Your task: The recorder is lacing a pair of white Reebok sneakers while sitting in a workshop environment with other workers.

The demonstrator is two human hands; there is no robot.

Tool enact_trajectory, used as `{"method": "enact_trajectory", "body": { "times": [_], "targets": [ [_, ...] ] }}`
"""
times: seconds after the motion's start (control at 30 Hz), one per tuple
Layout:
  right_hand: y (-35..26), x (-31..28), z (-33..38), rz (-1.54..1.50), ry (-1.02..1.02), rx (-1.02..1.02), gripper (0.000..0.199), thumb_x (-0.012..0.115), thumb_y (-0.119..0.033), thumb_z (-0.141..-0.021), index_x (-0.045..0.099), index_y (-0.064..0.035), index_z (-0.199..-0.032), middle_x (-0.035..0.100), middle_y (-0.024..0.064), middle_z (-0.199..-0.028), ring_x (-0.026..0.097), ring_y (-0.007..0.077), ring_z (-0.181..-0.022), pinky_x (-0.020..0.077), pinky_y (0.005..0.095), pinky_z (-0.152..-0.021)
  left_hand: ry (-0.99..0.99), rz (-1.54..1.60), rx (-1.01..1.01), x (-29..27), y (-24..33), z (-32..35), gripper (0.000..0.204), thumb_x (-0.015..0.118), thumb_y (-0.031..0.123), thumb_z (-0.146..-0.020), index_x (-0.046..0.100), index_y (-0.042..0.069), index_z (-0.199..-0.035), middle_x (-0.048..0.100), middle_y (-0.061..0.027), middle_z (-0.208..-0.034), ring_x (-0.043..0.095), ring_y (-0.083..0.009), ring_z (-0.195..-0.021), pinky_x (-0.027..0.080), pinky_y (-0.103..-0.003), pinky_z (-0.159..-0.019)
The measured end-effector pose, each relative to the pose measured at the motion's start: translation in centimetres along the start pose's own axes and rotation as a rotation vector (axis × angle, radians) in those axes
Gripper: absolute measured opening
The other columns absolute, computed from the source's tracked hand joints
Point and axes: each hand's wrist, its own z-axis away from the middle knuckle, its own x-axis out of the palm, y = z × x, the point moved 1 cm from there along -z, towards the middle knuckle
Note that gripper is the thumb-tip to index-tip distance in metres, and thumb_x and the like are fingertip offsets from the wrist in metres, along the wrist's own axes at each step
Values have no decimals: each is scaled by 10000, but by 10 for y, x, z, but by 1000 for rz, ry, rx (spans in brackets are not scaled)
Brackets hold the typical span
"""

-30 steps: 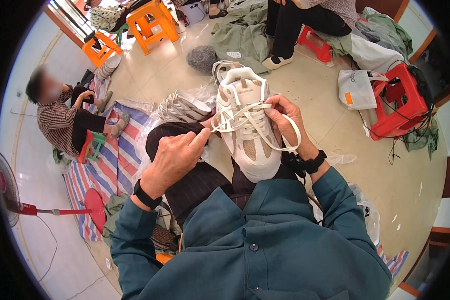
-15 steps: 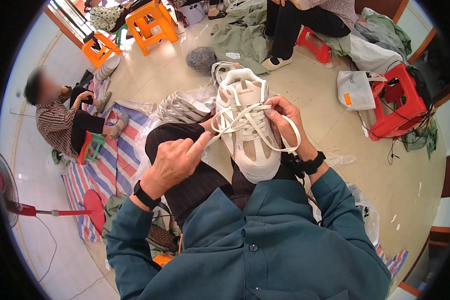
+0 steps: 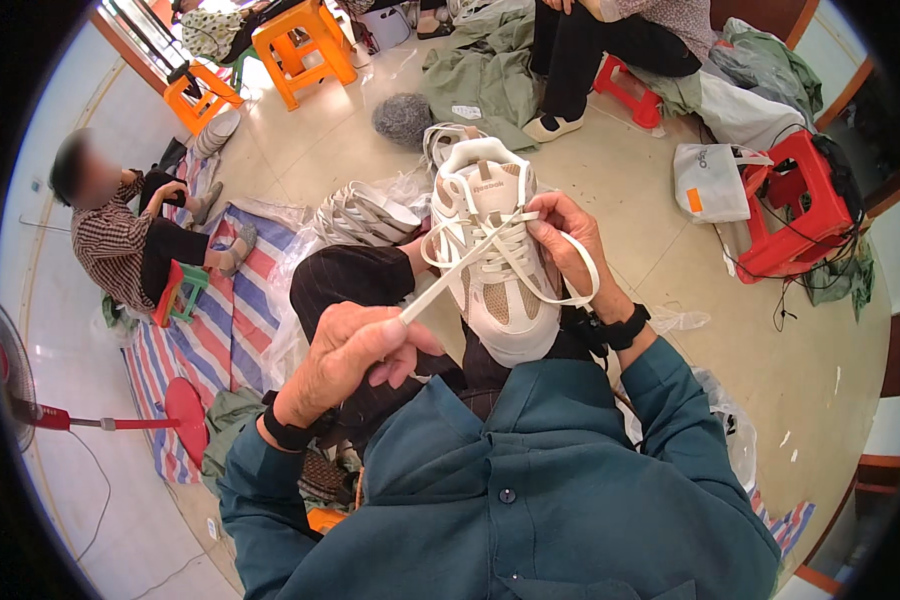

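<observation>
Fingers (image 3: 395, 345) of the left hand (image 3: 355, 365) pinch the soft, limp lace (image 3: 460, 270) taut, while the right hand (image 3: 570, 245) steadies the light shoe (image 3: 495, 270) beside its eyelets.

We record the shoe (image 3: 495, 260) at the frame's centre, resting on the person's lap, with the right hand (image 3: 570, 240) touching its right side and the left hand (image 3: 355, 355) lower left of it, a lace (image 3: 440, 290) stretched between that hand and the shoe. To the left of the frame a seated person (image 3: 120, 235) sits on a mat (image 3: 195, 330), with a fan (image 3: 90, 420) standing below them at lower left. We note two stools (image 3: 260, 60) at upper left, a bag (image 3: 715, 180) beside a third stool (image 3: 800, 195) at the right, and another person's legs (image 3: 590, 50) at the top, behind the shoe.
</observation>
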Motion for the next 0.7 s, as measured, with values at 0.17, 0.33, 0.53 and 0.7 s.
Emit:
{"method": "enact_trajectory", "body": {
  "times": [0.17, 0.33, 0.53, 0.7],
  "targets": [
    [-6, 4, 0, 8, 6, -7, 168, 584, -6, -849, 586, -41, -1013, 532, -26, -790, 488, 54, -698, 431, 200, -662, 208, 548, 97, -18, -30, 5, 502, 368, 314, -986, 632, -76, -812, 486, -58, -474, 393, -113, -391, 321, -248, -408],
    [-6, 0, 0, 28, 9, -13, 192, 580, -9, -848, 566, -34, -1038, 533, -22, -789, 482, 55, -693, 427, 200, -655, 305, 695, 186, -55, -42, 10, 457, 379, 295, -990, 599, -42, -772, 494, -54, -504, 405, -111, -406, 320, -256, -406],
    [-14, 4, 3, 54, -11, 1, 152, 588, -39, -859, 571, -30, -1010, 553, -12, -793, 499, 66, -709, 437, 215, -667, 621, -265, -96, -113, -104, 3, 223, 511, 143, -940, 651, -29, -917, 591, -79, -666, 555, -149, -584, 419, -230, -573],
    [-21, 8, 15, 108, -34, 42, 108, 601, -80, -879, 577, -27, -970, 575, -1, -794, 517, 74, -723, 445, 225, -675, 789, -878, 140, -87, -89, -8, 150, 582, 56, -835, 645, -11, -953, 652, -144, -873, 637, -267, -811, 487, -314, -714]
  ]
}}
